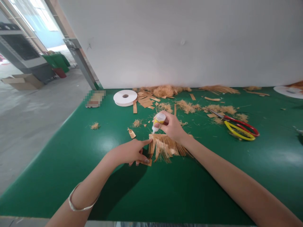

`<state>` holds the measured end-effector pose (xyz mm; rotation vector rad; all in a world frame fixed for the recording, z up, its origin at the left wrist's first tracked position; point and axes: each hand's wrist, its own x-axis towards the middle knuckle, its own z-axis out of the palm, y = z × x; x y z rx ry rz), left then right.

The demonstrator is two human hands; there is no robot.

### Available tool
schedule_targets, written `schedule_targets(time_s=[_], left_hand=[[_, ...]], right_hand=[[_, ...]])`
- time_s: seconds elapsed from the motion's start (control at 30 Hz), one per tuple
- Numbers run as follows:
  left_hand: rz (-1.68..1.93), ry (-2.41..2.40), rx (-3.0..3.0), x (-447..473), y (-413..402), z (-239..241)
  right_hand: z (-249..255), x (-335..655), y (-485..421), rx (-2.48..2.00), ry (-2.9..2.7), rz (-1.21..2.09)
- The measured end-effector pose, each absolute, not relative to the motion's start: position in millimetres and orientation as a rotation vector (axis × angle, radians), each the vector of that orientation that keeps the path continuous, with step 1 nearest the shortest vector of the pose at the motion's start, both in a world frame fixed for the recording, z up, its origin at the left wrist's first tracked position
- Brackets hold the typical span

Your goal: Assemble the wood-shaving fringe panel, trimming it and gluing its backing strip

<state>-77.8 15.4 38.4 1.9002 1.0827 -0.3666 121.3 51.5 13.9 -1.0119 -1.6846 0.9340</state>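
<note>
A small glue bottle (pixel 159 119) with a yellow label is tipped nozzle-down in my right hand (pixel 172 127), its fingers closed round it. Its tip meets the top left corner of a fringed tan strip (pixel 167 145), whose loose strands spread toward me on the table. My left hand (pixel 132 151) stretches its index finger onto that same corner, just beside the nozzle. A short flat tan piece (pixel 148 162) sticks out from under my left thumb, held against the curled fingers. My right wrist partly covers the fringe's right end.
On the green table (pixel 180 195), a white ribbon roll (pixel 125 97) stands behind my hands. Scissors (pixel 239 126) with red and yellow handles lie right. Tan scraps (pixel 145 100) and fibre tufts (pixel 165 90) line the white back panel (pixel 189 41). A blurred-out phone-like object (pixel 95 98) lies far left.
</note>
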Motion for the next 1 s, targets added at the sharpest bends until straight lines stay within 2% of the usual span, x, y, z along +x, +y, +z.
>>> schedule_targets(time_s=[0.6, 1.0], left_hand=[[-0.367, 1.087, 1.892, -78, 15, 39], [-0.372, 1.090, 1.887, -78, 15, 39]], right_hand=[[28, 123, 56, -0.783, -1.330, 1.101], [45, 132, 56, -0.843, -1.241, 1.137]])
